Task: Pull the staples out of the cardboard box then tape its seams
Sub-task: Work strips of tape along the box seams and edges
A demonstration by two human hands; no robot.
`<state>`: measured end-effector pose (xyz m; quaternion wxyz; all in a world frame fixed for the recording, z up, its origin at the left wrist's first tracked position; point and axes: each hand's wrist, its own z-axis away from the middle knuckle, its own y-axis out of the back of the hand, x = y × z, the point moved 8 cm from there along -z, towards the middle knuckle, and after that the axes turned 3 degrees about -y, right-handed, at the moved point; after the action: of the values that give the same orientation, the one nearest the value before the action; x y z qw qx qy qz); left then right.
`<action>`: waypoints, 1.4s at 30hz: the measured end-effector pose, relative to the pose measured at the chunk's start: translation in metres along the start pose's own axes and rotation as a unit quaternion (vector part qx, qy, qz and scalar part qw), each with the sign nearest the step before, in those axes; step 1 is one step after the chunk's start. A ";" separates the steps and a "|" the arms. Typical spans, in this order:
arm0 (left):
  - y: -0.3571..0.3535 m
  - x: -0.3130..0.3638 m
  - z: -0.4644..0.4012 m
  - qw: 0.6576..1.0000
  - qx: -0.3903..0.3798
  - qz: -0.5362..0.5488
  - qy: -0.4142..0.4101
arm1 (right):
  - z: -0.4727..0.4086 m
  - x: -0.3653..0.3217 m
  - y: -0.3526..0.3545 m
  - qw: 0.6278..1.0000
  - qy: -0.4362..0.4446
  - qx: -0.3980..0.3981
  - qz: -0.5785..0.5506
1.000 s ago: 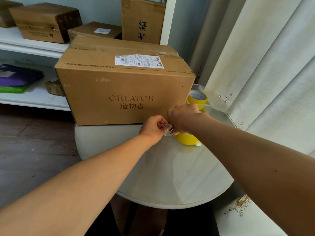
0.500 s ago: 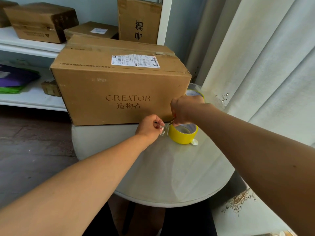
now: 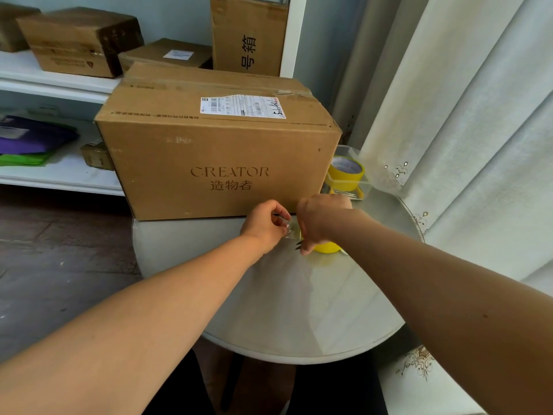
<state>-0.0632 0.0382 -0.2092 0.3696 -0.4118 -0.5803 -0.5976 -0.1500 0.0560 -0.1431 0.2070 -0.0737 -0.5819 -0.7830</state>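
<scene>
Moved: right hand (image 3: 321, 221) now covers more of the yellow tape roll (image 3: 327, 247), gripping it.
Left hand (image 3: 266, 224): pinches the clear tape end.
Box (image 3: 215, 163): matte brown cardboard, at the tabletop's far edge.
Tabletop (image 3: 293, 310): round, glossy, bare toward the near rim.
Right side: curtain (image 3: 463, 115) close by.

Cardboard box (image 3: 215, 163) walls off the whole back of the round table (image 3: 299, 310); no way past it except over the top. Right of it, a clear container (image 3: 350, 181) with a yellow tape roll (image 3: 347, 172) fills the gap to the curtain (image 3: 463, 145). My hands work just in front of the box. Near half of the tabletop is open. Shelf (image 3: 59, 85) behind is packed with boxes.
</scene>
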 end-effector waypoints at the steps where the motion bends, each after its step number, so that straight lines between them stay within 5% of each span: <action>1: 0.000 -0.001 -0.001 1.000 -0.001 -0.003 0.003 | 0.000 -0.002 0.001 1.000 0.001 0.019 0.007; 8: 0.004 0.005 -0.004 1.000 -0.002 -0.014 -0.005 | 0.000 -0.029 -0.017 0.999 0.014 0.036 0.001; 15: -0.002 0.002 0.002 0.999 -0.008 0.036 0.020 | -0.009 0.022 0.002 0.986 -0.083 0.086 -0.112; 28: 0.000 0.003 0.000 0.999 0.010 0.043 0.021 | -0.035 0.025 -0.041 0.951 -0.098 0.092 -0.277; 36: 0.009 -0.008 -0.009 0.991 0.067 0.083 0.076 | -0.030 0.039 -0.044 0.952 -0.091 0.088 -0.277; 42: 0.000 0.001 -0.007 0.997 0.001 0.054 0.051 | -0.021 0.053 -0.048 0.956 -0.078 0.072 -0.274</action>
<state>-0.0636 0.0309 -0.2083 0.4307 -0.4111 -0.5380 -0.5967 -0.2152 0.0344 -0.1730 -0.0563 0.0430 -0.6488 -0.7577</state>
